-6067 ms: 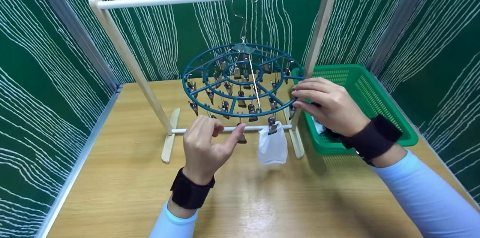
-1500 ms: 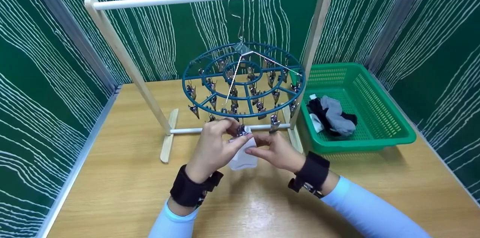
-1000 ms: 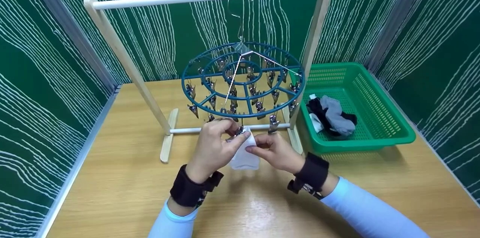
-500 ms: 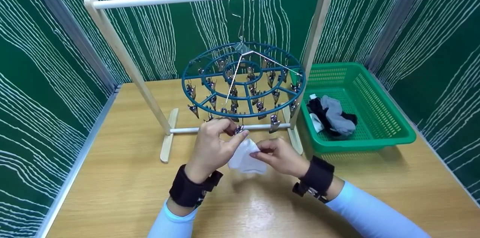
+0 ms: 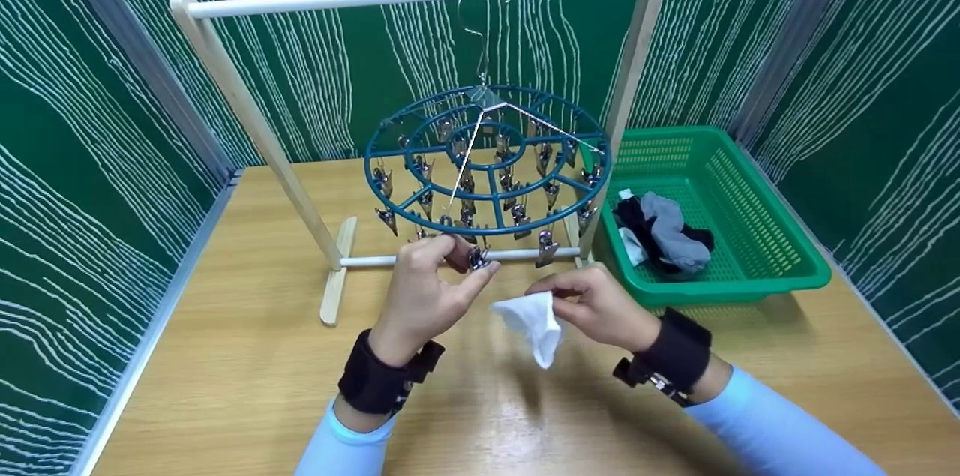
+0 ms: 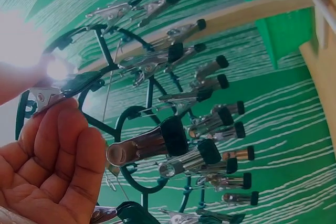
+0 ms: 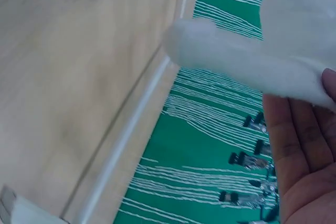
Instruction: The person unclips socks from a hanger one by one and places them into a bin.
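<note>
In the head view, my left hand (image 5: pixel 427 292) pinches a metal clip (image 5: pixel 478 258) that hangs from the front edge of a round blue-green clip hanger (image 5: pixel 500 217). The left wrist view shows thumb and fingers on that clip (image 6: pixel 47 98), with the other clips (image 6: pixel 139 148) around it. Lower and to the right, my right hand (image 5: pixel 604 311) holds a limp white sock (image 5: pixel 534 322) by its upper edge. The sock is apart from the clip. In the right wrist view the sock (image 7: pixel 236 59) stretches away from the fingertips (image 7: pixel 289 129).
A wooden stand with a white top bar (image 5: pixel 337 2) carries the hanger by its hook (image 5: pixel 472 30). To the right, a green basket (image 5: pixel 731 287) contains a grey sock (image 5: pixel 675 236) and black cloth (image 5: pixel 637 221). Patterned green walls (image 5: pixel 292 86) enclose the table (image 5: pixel 247 371).
The white sock has come away from the clip, moving right and down with my right hand. My left hand stays at the clip. Earliest, a white sock hung from a front-right clip.
</note>
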The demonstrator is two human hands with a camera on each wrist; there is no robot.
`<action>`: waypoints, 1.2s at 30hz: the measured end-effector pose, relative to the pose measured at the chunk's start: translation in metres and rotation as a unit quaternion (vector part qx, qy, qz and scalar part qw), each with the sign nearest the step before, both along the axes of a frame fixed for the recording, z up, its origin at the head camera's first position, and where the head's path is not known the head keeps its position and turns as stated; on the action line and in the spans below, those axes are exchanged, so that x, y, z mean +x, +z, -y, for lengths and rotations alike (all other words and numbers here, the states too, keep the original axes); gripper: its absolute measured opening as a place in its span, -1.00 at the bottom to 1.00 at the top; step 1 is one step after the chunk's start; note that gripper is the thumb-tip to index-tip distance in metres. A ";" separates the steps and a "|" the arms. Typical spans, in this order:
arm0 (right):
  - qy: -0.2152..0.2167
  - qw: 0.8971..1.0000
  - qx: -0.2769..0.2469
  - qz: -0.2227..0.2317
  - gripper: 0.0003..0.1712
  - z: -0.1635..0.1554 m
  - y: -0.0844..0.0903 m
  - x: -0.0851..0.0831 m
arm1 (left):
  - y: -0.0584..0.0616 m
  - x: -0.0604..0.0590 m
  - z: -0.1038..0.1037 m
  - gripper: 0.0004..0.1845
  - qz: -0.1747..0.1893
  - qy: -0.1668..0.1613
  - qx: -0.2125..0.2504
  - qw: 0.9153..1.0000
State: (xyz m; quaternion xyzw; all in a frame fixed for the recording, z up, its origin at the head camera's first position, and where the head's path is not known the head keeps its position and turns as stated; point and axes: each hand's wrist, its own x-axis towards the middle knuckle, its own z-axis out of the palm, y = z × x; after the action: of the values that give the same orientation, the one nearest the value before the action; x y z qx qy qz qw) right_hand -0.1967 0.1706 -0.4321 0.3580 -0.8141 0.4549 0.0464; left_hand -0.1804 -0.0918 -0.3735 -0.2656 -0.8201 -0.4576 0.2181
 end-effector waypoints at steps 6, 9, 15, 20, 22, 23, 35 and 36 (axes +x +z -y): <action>0.002 1.000 -0.015 -0.021 -0.81 -0.016 0.015 0.001 | 0.000 -0.001 0.000 -0.81 0.010 0.001 -0.002 1.000; -0.003 0.999 -0.027 -0.028 -0.81 -0.025 0.024 0.001 | 0.001 -0.001 -0.001 -0.82 0.015 0.000 0.000 1.000; -0.010 0.997 -0.061 -0.054 -0.80 -0.042 0.043 -0.001 | 0.000 -0.002 -0.001 -0.82 0.014 -0.003 0.003 1.000; -0.018 0.991 -0.090 -0.095 -0.74 -0.056 0.056 -0.004 | -0.002 -0.003 -0.001 -0.82 0.012 -0.003 0.008 1.000; -0.023 0.989 -0.100 -0.108 -0.73 -0.062 0.062 -0.005 | -0.002 -0.003 -0.001 -0.81 0.011 -0.002 0.009 1.000; -0.026 0.988 -0.104 -0.113 -0.72 -0.065 0.065 -0.005 | -0.002 -0.003 -0.001 -0.81 0.011 -0.002 0.010 1.000; -0.128 0.983 -0.087 -0.096 -0.73 -0.101 0.093 -0.014 | -0.002 -0.003 -0.001 -0.80 0.010 -0.005 0.010 1.000; -0.139 0.982 -0.088 -0.088 -0.71 -0.104 0.095 -0.015 | -0.002 -0.003 -0.001 -0.79 0.010 -0.004 0.009 1.000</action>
State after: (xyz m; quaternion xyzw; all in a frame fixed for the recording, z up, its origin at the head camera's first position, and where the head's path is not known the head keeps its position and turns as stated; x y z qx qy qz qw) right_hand -0.2121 0.2745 -0.3372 0.2742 -0.8055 0.4805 0.2124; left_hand -0.1832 -0.0907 -0.3753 -0.2624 -0.8168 -0.4688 0.2101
